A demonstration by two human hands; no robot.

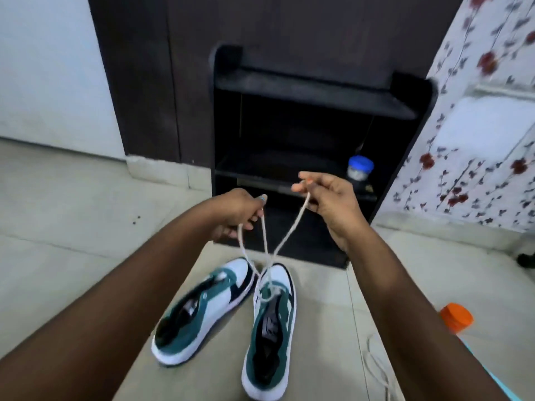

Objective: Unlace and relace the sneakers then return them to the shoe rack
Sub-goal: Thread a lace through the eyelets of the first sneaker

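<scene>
Both hands' grip on lace: left hand & right hand pinch its ends above right sneaker on floor, w/ rack ahead. Risk: uneven pull could slip lace from its lowest eyelets.

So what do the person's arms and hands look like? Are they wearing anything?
Both forearms are bare, with no sleeves, watch or bracelets in view. The left hand has a nail painted light blue-green on the thumb. The right hand has an orange-painted nail on a fingertip. No rings show, though the picture is a little blurry.
</scene>
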